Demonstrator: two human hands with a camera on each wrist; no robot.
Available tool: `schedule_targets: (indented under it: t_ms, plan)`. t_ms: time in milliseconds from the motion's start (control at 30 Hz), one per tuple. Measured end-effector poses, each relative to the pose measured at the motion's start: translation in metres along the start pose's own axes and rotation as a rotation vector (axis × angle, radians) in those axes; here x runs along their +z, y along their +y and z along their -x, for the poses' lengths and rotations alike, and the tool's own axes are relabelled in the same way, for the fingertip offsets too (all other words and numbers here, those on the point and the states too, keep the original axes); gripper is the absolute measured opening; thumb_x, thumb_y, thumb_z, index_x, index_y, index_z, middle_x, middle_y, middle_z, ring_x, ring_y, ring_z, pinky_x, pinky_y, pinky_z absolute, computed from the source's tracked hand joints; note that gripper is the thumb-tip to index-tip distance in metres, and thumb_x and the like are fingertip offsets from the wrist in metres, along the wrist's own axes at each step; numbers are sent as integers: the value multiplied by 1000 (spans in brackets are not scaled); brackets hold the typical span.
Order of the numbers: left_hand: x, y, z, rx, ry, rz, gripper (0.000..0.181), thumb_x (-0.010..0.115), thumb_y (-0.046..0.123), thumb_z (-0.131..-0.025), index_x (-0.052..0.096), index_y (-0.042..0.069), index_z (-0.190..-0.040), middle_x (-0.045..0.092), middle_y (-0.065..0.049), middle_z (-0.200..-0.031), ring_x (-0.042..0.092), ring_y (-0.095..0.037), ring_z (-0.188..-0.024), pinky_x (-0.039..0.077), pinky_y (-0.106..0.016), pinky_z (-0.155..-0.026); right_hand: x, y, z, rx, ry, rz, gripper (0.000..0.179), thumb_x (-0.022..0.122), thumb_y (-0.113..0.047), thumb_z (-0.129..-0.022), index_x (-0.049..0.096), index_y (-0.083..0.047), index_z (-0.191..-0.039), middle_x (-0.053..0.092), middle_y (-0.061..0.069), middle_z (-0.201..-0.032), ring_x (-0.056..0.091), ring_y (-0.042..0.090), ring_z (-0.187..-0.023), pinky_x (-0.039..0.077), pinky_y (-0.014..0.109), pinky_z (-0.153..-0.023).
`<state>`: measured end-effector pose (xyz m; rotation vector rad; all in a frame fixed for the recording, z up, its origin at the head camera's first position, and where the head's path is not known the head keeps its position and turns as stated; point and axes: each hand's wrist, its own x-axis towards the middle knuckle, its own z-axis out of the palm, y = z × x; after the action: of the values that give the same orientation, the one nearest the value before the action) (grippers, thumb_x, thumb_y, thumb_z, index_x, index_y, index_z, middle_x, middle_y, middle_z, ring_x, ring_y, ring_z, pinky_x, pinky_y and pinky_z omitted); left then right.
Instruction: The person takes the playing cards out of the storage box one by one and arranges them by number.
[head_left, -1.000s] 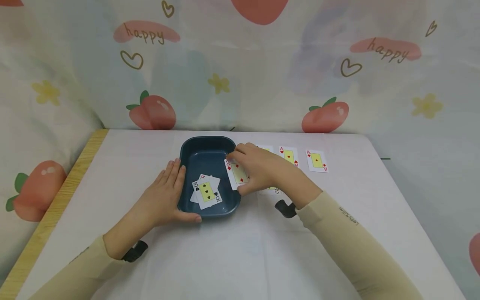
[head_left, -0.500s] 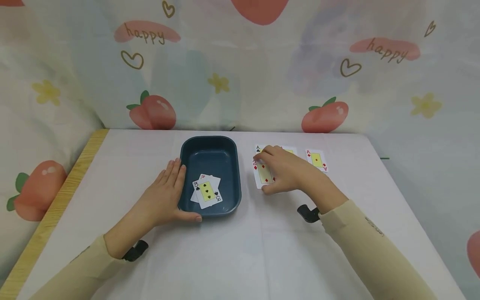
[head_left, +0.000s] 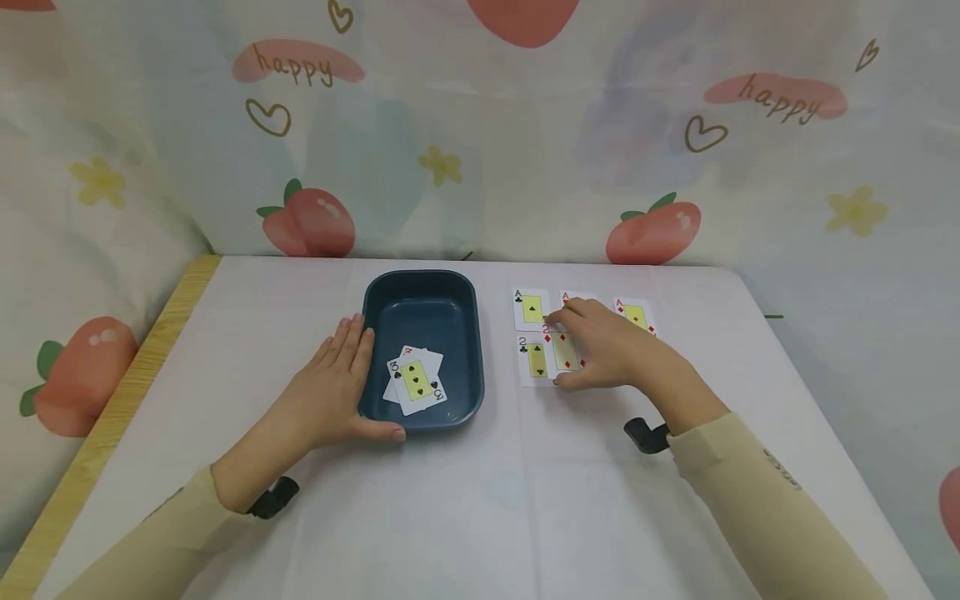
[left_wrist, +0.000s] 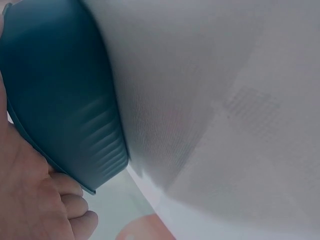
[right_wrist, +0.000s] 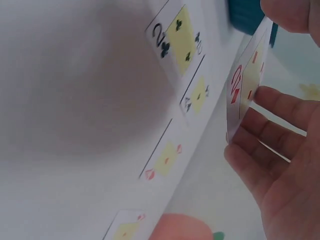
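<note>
Here, the two of diamonds (head_left: 563,352) is tilted above the white table (head_left: 450,517), pinched between thumb and fingers of the right hand (head_left: 615,346). Near it lie the two of clubs (head_left: 535,361) and three aces (head_left: 532,310) in a row. The left hand (head_left: 330,385), fingers straight and thumb apart, touches a blue tray (head_left: 422,323). Two cards (head_left: 416,381) overlap inside it.

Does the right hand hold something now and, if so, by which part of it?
The right hand holds the two of diamonds by its near and far short edges.
</note>
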<state>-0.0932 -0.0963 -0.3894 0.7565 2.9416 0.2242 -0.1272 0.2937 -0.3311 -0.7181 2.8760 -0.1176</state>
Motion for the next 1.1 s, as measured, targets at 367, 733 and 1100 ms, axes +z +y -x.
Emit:
schedule_targets:
  t_ms: [367, 733, 1100]
  plan:
    - [-2, 1, 0, 0, -2, 4, 145, 65, 90, -60, 17, -8, -155, 6, -27, -164, 6, -44, -152, 21, -57, -119, 16, 22, 10, 94, 3, -22, 76, 80, -40, -70, 57, -7, -134, 55, 9, -127, 51, 25, -110, 47, 44, -96]
    - [-2, 1, 0, -7, 0, -1, 146, 65, 90, -59, 17, -8, -155, 6, -27, -164, 6, -44, -152, 21, -57, -119, 25, 35, 15, 157, -23, -23, 74, 80, -41, -71, 58, -8, -135, 54, 9, -128, 50, 25, -112, 48, 46, -95]
    - [-1, 1, -1, -3, 1, 3, 146, 64, 92, -59, 17, -7, -156, 5, -27, -165, 6, -43, -152, 20, -56, -119, 32, 39, 12, 174, -46, -26, 74, 81, -39, -72, 59, -11, -136, 53, 9, -130, 49, 26, -115, 48, 46, -98]
